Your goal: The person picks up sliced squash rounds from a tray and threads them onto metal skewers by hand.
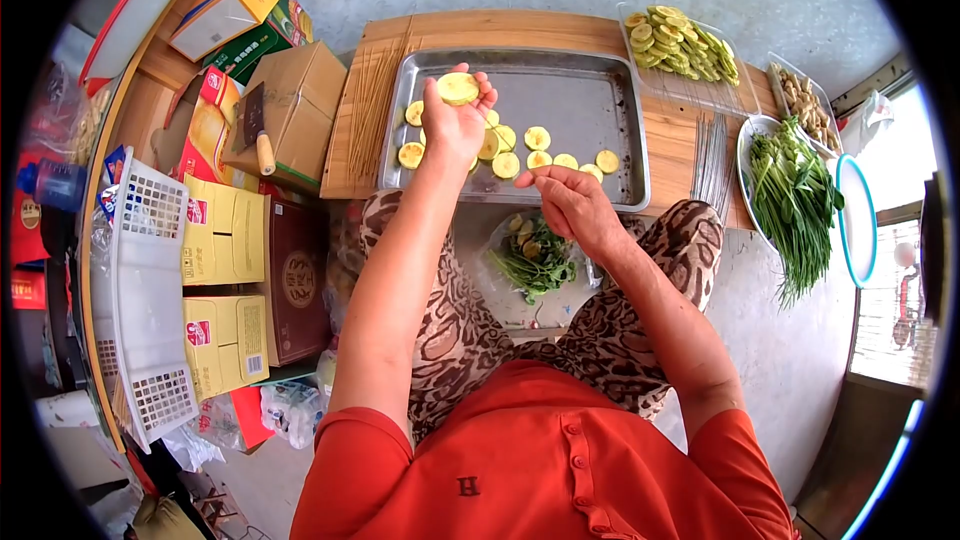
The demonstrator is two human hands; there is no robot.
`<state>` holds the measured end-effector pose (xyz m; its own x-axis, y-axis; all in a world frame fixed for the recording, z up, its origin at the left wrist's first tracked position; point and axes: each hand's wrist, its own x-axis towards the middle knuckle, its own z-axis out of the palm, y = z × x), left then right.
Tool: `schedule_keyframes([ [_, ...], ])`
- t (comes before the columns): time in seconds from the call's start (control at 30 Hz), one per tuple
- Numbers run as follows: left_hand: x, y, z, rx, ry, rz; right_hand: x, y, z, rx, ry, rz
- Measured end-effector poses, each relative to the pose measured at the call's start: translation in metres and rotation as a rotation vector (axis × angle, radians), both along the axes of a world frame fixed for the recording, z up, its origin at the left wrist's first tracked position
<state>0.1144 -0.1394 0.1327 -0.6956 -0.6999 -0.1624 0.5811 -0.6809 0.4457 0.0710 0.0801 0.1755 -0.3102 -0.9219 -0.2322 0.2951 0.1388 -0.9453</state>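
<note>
My left hand (460,118) is raised over the left part of a metal tray (590,70), palm up, its fingers curled around pale yellow-green zucchini slices (457,89). Lower and to the right, my right hand (574,202) is closed at the tray's near edge, thumb and index finger pressed together. Whatever it pinches is too small or hidden to make out. Several round slices (537,138) lie scattered in the tray between and beside the hands. A thin line, perhaps a stick, runs among the slices near my left hand.
Thin bamboo skewers (372,105) lie left of the tray, metal skewers (711,162) right of it. A clear container (690,90) holds piled slices; a bowl (757,130) holds greens. Bagged greens (535,260) sit between my knees. Boxes and a knife (262,140) are at left.
</note>
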Motion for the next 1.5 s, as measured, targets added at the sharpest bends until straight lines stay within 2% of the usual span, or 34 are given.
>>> schedule_keyframes([
  [0.37, -0.001, 0.004, 0.004, -0.053, -0.04, 0.033, -0.001, 0.0, -0.003, -0.001, -0.009, -0.003],
  [1.5, -0.007, 0.025, -0.004, -0.069, 0.056, -0.159, 0.003, -0.016, -0.012, -0.053, 0.044, -0.096],
])
